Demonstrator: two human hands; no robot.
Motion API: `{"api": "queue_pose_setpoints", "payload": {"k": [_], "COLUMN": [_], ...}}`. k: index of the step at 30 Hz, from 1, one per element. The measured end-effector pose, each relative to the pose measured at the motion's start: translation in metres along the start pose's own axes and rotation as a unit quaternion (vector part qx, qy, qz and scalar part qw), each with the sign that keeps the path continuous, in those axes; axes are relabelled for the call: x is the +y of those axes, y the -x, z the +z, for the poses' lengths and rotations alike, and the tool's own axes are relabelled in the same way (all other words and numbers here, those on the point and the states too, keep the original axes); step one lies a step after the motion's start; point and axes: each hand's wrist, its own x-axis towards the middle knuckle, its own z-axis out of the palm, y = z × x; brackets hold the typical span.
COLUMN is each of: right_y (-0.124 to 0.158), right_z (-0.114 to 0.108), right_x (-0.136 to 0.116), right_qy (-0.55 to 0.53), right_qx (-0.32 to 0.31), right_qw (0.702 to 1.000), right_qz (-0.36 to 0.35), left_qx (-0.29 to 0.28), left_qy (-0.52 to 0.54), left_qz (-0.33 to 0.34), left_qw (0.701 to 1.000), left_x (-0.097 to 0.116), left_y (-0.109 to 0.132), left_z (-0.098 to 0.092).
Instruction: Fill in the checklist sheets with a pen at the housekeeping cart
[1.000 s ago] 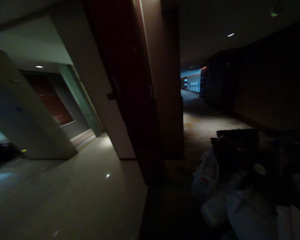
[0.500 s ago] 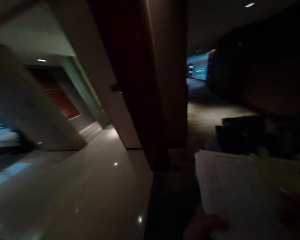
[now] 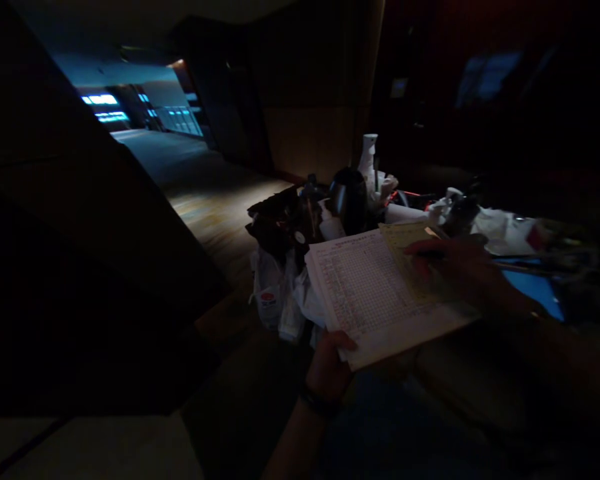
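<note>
My left hand (image 3: pixel 331 360) grips the lower left corner of a stack of printed forms (image 3: pixel 360 287), its thumb on top. The top sheet is white with a fine grid table. A yellow sheet (image 3: pixel 405 257) with handwriting lies over the right side of the stack. Over this yellow sheet is my right hand (image 3: pixel 450 267), fingers closed around a slim pen (image 3: pixel 435 233). The pen is dim, and its tip is hard to make out. A dark band circles my left wrist.
Behind the papers, a crowded cart holds a white spray bottle (image 3: pixel 368 157), a dark kettle (image 3: pixel 349 197) and a white pump bottle (image 3: pixel 330 221). White plastic bags (image 3: pixel 270 293) hang at its left side. A dim corridor (image 3: pixel 200 180) runs back at left, beside a dark wall (image 3: pixel 80 267).
My view has swung right, away from the bright tiled floor and doorway. The papers and both hands now sit nearer the middle, and the cart's items show clearly.
</note>
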Motion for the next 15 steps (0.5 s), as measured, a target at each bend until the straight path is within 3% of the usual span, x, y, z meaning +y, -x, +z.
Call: {"api": "queue_pose_setpoints", "payload": {"k": [3, 6, 10, 15], "right_y": [-0.003, -0.007, 0.006, 0.036], "right_z": [-0.003, -0.009, -0.020, -0.025], "right_x": [0.019, 0.036, 0.055, 0.070], "right_qy": [-0.037, 0.053, 0.211, 0.252], "right_qx": [-0.022, -0.040, -0.053, -0.083], "right_qw": [0.998, 0.996, 0.976, 0.963], "right_qz": [0.035, 0.057, -0.015, -0.038], "left_qx": [-0.033, -0.051, -0.028, -0.009], "left_qy": [-0.011, -0.024, -0.030, -0.030], "left_qz": [-0.012, -0.027, -0.009, 0.028], "left_qw": [0.999, 0.998, 0.999, 0.999], "left_x": [-0.020, -0.034, -0.039, -0.029], "left_y": [-0.031, -0.047, -0.046, -0.042], "left_z": [0.006, 0.007, 0.008, 0.006]}}
